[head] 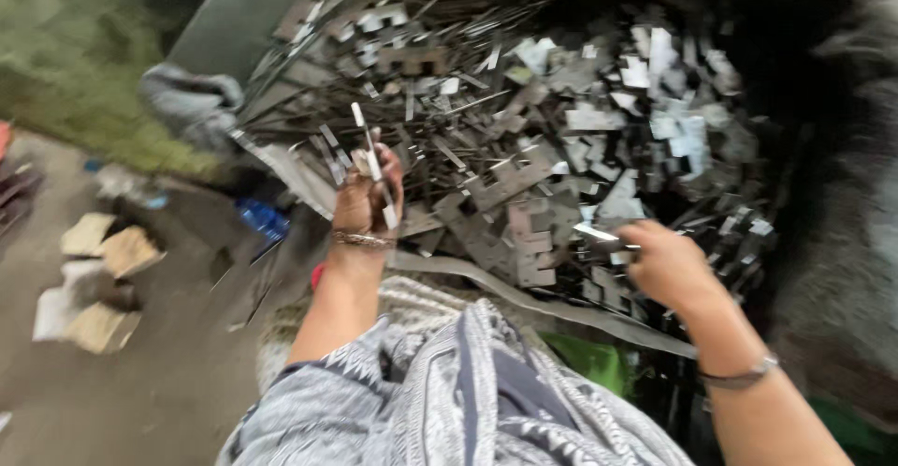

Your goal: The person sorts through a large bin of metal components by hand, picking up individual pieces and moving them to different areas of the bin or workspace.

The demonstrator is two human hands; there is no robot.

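Observation:
A large heap of flat grey metal offcuts and notched plates [524, 138] fills the upper middle of the view. My left hand [367, 199] is raised at the heap's near left edge, closed around a thin flat metal strip [372, 162] that stands up out of the fist. My right hand [666, 265] reaches into the near right side of the heap, its fingers closed on a small shiny metal piece [597, 233]. Both wrists wear bracelets. The picture is blurred by motion.
A long bent metal band [552, 309] borders the heap's near edge. A grey cloth bundle [192, 101] lies at the heap's left. On the dirty floor at left are pale wood blocks [94, 279] and a blue bottle [262, 218]. Patterned grey fabric [449, 400] covers my lap.

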